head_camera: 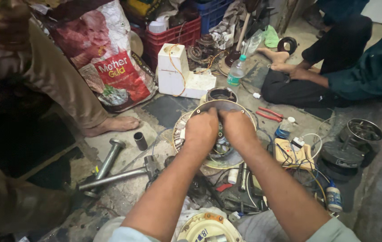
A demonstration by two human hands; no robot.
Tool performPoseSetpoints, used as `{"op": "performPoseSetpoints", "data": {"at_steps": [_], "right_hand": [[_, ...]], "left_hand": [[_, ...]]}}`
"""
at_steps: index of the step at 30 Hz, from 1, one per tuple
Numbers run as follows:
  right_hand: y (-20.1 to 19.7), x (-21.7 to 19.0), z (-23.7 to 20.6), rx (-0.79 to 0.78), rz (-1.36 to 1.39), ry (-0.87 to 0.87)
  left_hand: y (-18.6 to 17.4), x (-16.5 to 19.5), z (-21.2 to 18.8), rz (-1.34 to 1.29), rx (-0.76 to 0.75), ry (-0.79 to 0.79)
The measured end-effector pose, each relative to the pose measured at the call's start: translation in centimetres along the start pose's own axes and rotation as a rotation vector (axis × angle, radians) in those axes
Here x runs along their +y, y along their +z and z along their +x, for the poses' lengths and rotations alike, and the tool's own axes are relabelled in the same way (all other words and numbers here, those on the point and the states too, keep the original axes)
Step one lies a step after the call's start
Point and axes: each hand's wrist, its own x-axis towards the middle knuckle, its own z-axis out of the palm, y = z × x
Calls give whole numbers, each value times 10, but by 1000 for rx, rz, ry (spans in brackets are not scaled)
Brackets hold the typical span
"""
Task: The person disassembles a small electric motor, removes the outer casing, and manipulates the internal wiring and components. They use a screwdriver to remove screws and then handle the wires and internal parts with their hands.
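Observation:
My left hand [202, 130] and my right hand [238, 129] are side by side, both pressed down on a round fan motor [209, 107] that lies on the floor. The motor has a grey metal disc rim at the back and pale windings showing on its left side. My fingers curl over the motor's middle and hide what they grip there. Thin wires trail from under the motor toward me.
A steel hammer-like tool [110, 177] and a short black tube [140, 140] lie left. Red pliers [269, 115], a beige switch board [291, 154] and a dark motor [341, 157] sit right. Two other people sit nearby, one at left [110, 124], one at back right [298, 74].

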Motion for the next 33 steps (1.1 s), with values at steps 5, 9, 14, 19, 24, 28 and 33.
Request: {"op": "performPoseSetpoints", "data": {"at_steps": [5, 9, 14, 19, 24, 28, 33], "right_hand": [[5, -6, 1, -26, -94, 216], [11, -10, -4, 103, -122, 119], [7, -19, -15, 137, -26, 34], [0, -17, -15, 386, 90, -145], [-2, -7, -11, 428, 149, -122], [-5, 0, -17, 402, 132, -96], [-7, -1, -25, 418, 149, -102]], "left_hand": [[2, -8, 3, -80, -18, 73], [8, -16, 0, -50, -8, 82], [8, -30, -2, -52, -63, 35], [4, -41, 6, -95, -36, 16], [3, -34, 11, -137, 18, 61], [3, -22, 12, -67, -37, 105], [-3, -18, 23, -1, -258, 66]]}}
